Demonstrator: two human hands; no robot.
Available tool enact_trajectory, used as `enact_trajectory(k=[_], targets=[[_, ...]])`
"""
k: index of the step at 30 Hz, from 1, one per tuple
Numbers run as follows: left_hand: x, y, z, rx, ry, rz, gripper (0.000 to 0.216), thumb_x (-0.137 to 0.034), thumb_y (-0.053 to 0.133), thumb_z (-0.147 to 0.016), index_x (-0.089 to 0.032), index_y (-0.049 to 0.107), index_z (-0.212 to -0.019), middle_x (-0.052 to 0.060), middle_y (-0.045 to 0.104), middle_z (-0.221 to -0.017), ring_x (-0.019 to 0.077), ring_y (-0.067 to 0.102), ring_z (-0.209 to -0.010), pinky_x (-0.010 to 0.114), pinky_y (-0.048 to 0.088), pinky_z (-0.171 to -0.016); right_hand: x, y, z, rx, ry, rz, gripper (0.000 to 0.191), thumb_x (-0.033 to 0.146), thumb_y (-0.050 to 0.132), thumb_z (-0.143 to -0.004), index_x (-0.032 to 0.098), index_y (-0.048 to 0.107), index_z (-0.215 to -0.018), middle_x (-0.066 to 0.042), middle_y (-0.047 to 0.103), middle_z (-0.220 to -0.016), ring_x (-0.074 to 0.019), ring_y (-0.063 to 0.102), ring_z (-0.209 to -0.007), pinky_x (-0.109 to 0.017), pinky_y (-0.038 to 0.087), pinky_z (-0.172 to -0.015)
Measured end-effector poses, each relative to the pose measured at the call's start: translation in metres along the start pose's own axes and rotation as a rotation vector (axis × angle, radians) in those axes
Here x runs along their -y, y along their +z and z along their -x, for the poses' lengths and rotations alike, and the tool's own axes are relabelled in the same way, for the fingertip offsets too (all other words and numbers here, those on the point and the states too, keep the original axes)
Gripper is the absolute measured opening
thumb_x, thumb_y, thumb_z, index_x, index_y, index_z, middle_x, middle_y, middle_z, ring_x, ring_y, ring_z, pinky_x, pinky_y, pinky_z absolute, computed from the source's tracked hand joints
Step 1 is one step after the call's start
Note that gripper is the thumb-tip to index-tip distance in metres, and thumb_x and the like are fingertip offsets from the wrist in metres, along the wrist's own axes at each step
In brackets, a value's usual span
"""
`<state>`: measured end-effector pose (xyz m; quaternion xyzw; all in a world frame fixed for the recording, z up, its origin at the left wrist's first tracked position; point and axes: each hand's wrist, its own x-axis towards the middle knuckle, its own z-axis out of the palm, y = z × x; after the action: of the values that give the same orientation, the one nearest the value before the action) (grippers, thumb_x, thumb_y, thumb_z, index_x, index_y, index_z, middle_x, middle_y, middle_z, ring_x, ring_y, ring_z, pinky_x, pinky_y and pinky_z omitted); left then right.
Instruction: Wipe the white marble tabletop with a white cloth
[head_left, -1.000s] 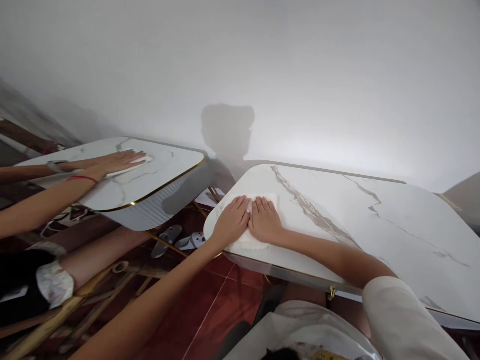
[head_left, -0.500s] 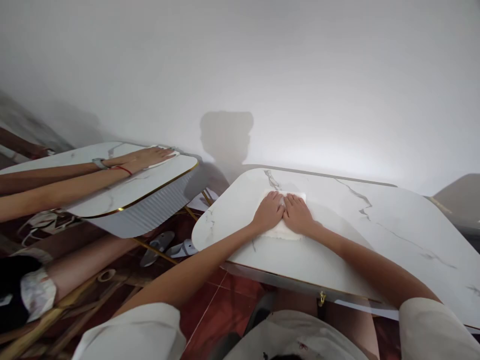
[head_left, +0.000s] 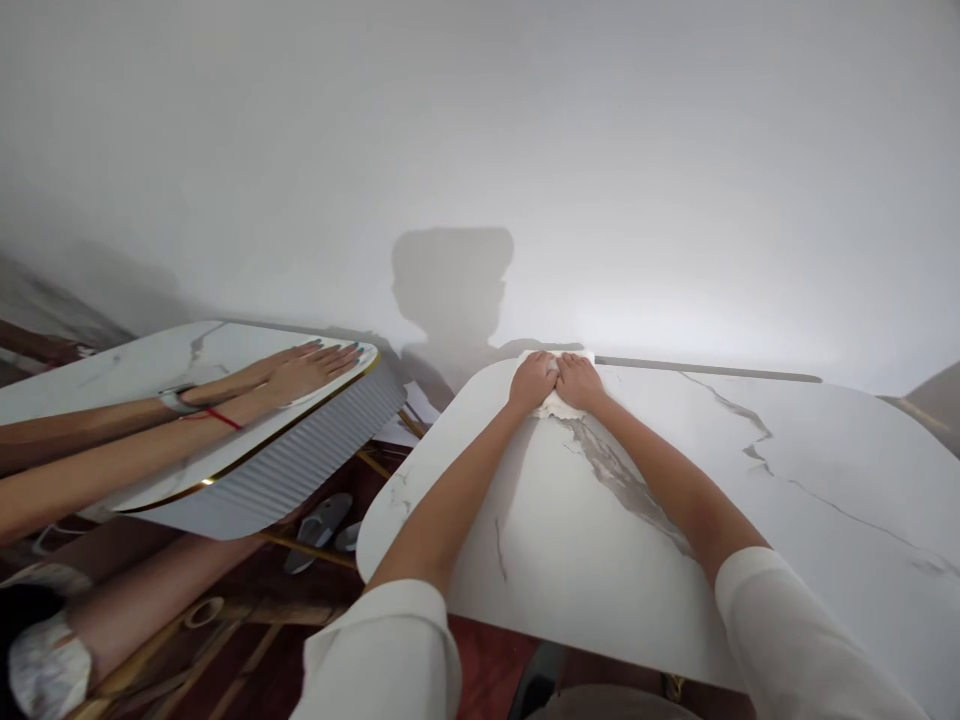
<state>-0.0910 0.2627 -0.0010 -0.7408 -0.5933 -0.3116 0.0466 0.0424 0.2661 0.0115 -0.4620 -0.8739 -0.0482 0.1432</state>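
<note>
A thin white cloth [head_left: 561, 404] lies on the white marble-patterned table [head_left: 600, 580], close to its far edge by the wall. My left hand [head_left: 534, 380] rests palm down on the left part of the cloth. My right hand [head_left: 579, 380] presses on its right part, with the two thumbs close together. The fingers of both hands lie over the cloth, pointing at the wall, and cover most of it. Its ragged near edge shows below my wrists.
A second marble-patterned table [head_left: 142, 350] with a gold edge stands at left. A co-worker's hands [head_left: 311, 370] lie flat on it. A grey wall [head_left: 637, 180] rises behind both tables. Slippers [head_left: 319, 530] lie on the red floor between them.
My two hands have slid the cloth forward, from the middle of the table to the edge by the wall. My arms are stretched further out. The co-worker's hands stay near their table's far corner.
</note>
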Motion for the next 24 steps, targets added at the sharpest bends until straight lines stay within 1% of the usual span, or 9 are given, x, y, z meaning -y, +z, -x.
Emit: enact_trajectory(k=[2,5,7,10,13,16,19,22,24], targets=[[0.001,0.008,-0.012,0.010,0.016,-0.028,0.033,-0.014,0.043,-0.082,-0.013,0.059,-0.111,0.012,0.063,-0.116,0.0236,0.053,-0.115,0.035,0.040,-0.103,-0.010,0.001,-0.007,-0.004,-0.001,-0.010,0.050,0.020,0.031,-0.094,0.002,0.042,-0.139,-0.017,0.043,-0.145,-0.0258,0.035,-0.134,-0.037,0.021,-0.110],[-0.007,0.020,-0.025,0.024,0.033,-0.052,0.032,-0.015,0.043,-0.083,-0.014,0.059,-0.110,0.012,0.064,-0.116,0.0240,0.054,-0.114,0.036,0.040,-0.102,-0.027,-0.001,-0.006,-0.012,-0.006,-0.009,0.048,0.020,0.031,-0.094,0.003,0.044,-0.138,-0.017,0.045,-0.143,-0.0255,0.037,-0.132,-0.036,0.023,-0.109],[-0.017,0.026,-0.029,0.033,0.059,-0.050,0.031,-0.016,0.043,-0.083,-0.015,0.060,-0.109,0.011,0.064,-0.114,0.0239,0.055,-0.112,0.037,0.041,-0.101,-0.038,-0.005,0.000,-0.009,0.017,-0.001,0.048,0.020,0.031,-0.094,0.004,0.045,-0.137,-0.017,0.046,-0.142,-0.0258,0.038,-0.131,-0.037,0.024,-0.108],[-0.035,0.032,-0.032,0.050,0.125,-0.022,0.030,-0.017,0.042,-0.084,-0.015,0.060,-0.108,0.011,0.064,-0.113,0.0239,0.056,-0.110,0.037,0.042,-0.100,-0.050,-0.010,0.014,-0.005,0.090,0.018,0.049,0.022,0.031,-0.095,0.004,0.044,-0.138,-0.017,0.044,-0.144,-0.0271,0.036,-0.133,-0.038,0.024,-0.109],[-0.049,0.032,-0.028,0.067,0.210,0.015,0.029,-0.018,0.041,-0.086,-0.016,0.059,-0.108,0.011,0.063,-0.113,0.0238,0.056,-0.111,0.037,0.043,-0.099,-0.054,-0.014,0.031,0.002,0.171,0.037,0.051,0.023,0.030,-0.096,0.002,0.040,-0.141,-0.017,0.039,-0.147,-0.0278,0.032,-0.136,-0.039,0.021,-0.112],[-0.057,0.026,-0.014,0.068,0.312,0.048,0.029,-0.017,0.039,-0.087,-0.016,0.057,-0.110,0.011,0.062,-0.115,0.0236,0.053,-0.115,0.038,0.042,-0.100,-0.045,-0.017,0.051,0.000,0.219,0.041,0.051,0.023,0.030,-0.097,0.001,0.038,-0.142,-0.018,0.036,-0.149,-0.0278,0.029,-0.138,-0.039,0.019,-0.113],[-0.057,0.015,0.007,0.058,0.393,0.069,0.030,-0.016,0.037,-0.087,-0.016,0.056,-0.111,0.012,0.060,-0.117,0.0235,0.052,-0.117,0.039,0.042,-0.101,-0.025,-0.019,0.072,-0.019,0.244,0.055,0.051,0.023,0.032,-0.097,0.001,0.039,-0.141,-0.019,0.036,-0.148,-0.0286,0.030,-0.138,-0.040,0.020,-0.112],[-0.053,0.000,0.031,0.058,0.421,0.066,0.034,-0.014,0.035,-0.087,-0.016,0.055,-0.114,0.012,0.059,-0.120,0.0234,0.051,-0.119,0.040,0.042,-0.104,0.003,-0.020,0.089,-0.041,0.245,0.077,0.051,0.021,0.031,-0.096,-0.001,0.040,-0.140,-0.020,0.038,-0.147,-0.0301,0.031,-0.137,-0.043,0.022,-0.111],[-0.047,-0.012,0.050,0.079,0.402,0.055,0.036,-0.015,0.036,-0.087,-0.015,0.054,-0.118,0.013,0.057,-0.125,0.0234,0.049,-0.122,0.040,0.040,-0.107,0.024,-0.021,0.099,-0.037,0.232,0.082,0.052,0.021,0.031,-0.095,-0.003,0.040,-0.140,-0.021,0.038,-0.147,-0.0312,0.032,-0.136,-0.044,0.022,-0.111]])
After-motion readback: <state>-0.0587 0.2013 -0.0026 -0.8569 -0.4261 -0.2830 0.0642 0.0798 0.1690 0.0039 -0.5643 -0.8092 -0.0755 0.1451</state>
